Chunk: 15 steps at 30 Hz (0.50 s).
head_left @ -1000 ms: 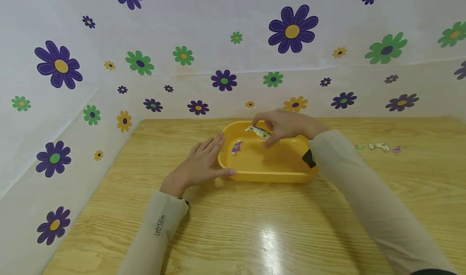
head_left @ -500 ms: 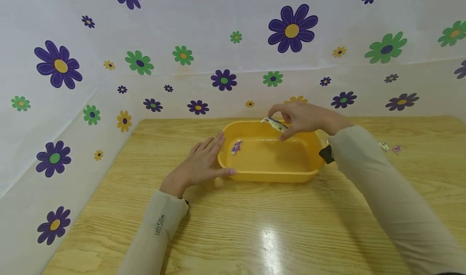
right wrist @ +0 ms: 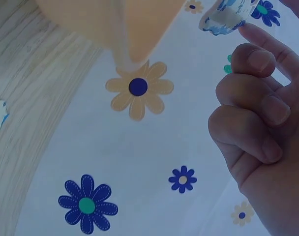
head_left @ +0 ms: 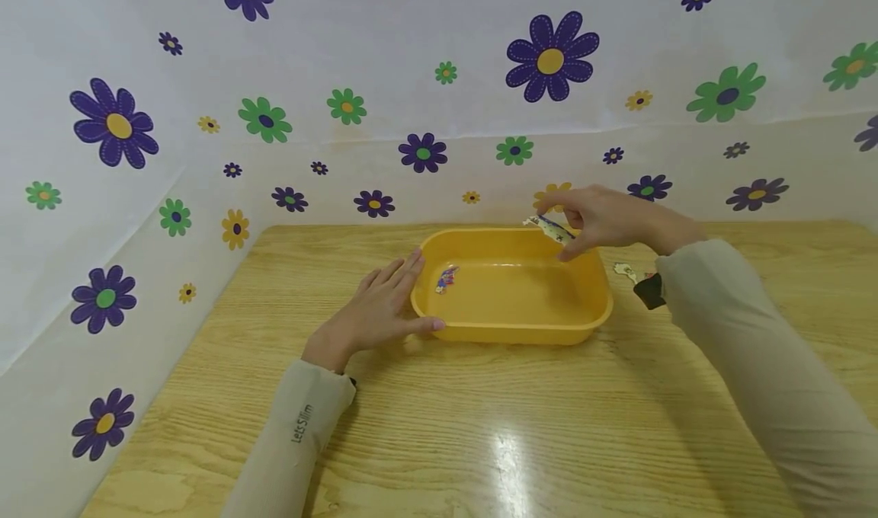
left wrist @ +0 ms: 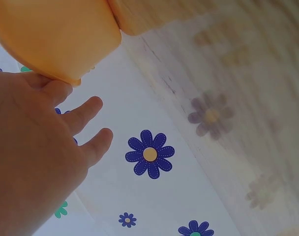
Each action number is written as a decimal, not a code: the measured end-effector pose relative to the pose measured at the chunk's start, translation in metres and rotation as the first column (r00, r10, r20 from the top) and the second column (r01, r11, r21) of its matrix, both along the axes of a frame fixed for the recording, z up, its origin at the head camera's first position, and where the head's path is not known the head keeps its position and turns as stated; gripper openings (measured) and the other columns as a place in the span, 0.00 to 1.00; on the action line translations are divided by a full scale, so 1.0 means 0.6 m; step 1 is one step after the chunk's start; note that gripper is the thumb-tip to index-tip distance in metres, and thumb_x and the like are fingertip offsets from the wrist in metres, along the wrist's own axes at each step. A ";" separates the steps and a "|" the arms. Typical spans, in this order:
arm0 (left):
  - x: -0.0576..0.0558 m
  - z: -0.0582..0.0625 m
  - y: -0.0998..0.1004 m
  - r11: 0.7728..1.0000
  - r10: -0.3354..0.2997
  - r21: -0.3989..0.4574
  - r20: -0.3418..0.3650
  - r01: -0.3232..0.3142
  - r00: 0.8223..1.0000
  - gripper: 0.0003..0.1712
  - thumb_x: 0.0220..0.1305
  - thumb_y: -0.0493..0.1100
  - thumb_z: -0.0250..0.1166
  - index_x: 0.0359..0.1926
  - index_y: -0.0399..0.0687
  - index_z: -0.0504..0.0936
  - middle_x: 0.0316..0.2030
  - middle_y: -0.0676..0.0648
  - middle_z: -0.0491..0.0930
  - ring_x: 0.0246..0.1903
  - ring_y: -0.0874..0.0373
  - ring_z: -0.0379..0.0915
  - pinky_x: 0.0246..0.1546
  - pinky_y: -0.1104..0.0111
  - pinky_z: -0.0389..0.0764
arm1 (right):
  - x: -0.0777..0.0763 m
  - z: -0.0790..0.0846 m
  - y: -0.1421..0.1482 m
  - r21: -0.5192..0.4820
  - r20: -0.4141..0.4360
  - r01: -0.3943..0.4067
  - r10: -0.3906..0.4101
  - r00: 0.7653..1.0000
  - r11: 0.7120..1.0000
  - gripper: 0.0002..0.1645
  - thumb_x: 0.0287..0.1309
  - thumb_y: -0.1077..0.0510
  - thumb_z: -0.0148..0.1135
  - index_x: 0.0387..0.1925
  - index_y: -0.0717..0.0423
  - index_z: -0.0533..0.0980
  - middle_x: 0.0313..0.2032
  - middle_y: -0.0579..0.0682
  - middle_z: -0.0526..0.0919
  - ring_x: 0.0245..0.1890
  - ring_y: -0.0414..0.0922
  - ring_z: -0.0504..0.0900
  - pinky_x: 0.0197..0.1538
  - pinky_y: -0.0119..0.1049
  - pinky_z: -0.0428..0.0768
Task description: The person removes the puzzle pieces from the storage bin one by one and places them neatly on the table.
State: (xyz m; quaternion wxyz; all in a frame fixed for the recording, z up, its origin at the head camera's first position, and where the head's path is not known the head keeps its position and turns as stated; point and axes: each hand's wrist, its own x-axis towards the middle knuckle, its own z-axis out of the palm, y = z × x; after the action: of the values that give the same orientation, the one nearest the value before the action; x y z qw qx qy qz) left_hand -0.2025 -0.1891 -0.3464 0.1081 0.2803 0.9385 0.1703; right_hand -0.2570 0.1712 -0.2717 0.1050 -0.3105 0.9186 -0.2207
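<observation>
A yellow plastic tray (head_left: 511, 326) sits on the wooden table. My left hand (head_left: 373, 312) rests against its left end, fingers stretched along the rim and thumb on the front corner. Over the tray's back right part, my right hand (head_left: 610, 217) pinches a flat pale cut-out (head_left: 552, 230) with blue edging between thumb and index finger. In the right wrist view that cut-out (right wrist: 228, 17) shows at the top, and the other fingers are curled into the palm. One small purple and pink cut-out (head_left: 447, 279) lies inside the tray, near its left end.
Another pale cut-out (head_left: 624, 270) lies on the table (head_left: 411, 426) right of the tray, partly hidden by the black wrist strap (head_left: 648, 292). A white flower-printed sheet (head_left: 384, 53) stands up behind the table and along its left side.
My right hand has moved right and slightly up with the pinched cut-out, from over the tray's middle to its back right rim. The left hand and the tray have stayed in place.
</observation>
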 end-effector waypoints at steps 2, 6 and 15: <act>0.000 0.000 0.000 1.000 -0.001 -0.001 -0.001 0.001 1.000 0.61 0.66 0.71 0.60 0.81 0.43 0.39 0.81 0.48 0.34 0.78 0.43 0.35 0.75 0.43 0.38 | 0.002 -0.001 0.008 0.008 -0.002 0.007 -0.007 1.000 1.000 0.40 0.48 0.57 0.79 0.61 0.62 0.72 0.22 0.46 0.64 0.25 0.44 0.62 0.31 0.39 0.61; 0.000 -0.002 0.000 1.000 0.005 0.001 0.003 -0.005 1.000 0.61 0.66 0.71 0.60 0.81 0.44 0.39 0.81 0.49 0.34 0.79 0.44 0.35 0.75 0.44 0.37 | 0.008 0.000 0.023 0.018 0.012 0.041 -0.042 0.999 0.999 0.39 0.49 0.57 0.78 0.62 0.62 0.72 0.22 0.47 0.63 0.24 0.44 0.62 0.30 0.38 0.62; 0.003 0.001 0.000 1.000 -0.001 0.003 -0.001 0.001 1.000 0.61 0.66 0.71 0.60 0.81 0.43 0.39 0.81 0.46 0.34 0.78 0.43 0.35 0.75 0.43 0.38 | 0.021 -0.011 0.068 -0.001 0.032 0.115 -0.115 0.993 0.993 0.39 0.50 0.57 0.80 0.61 0.62 0.72 0.21 0.46 0.62 0.21 0.42 0.59 0.28 0.37 0.62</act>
State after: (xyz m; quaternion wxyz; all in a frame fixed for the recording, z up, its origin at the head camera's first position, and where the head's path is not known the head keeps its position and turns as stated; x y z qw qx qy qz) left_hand -0.2008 -0.1889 -0.3455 0.1073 0.2810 0.9381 0.1716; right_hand -0.2447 0.2118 -0.2782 0.1066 -0.2537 0.9329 -0.2325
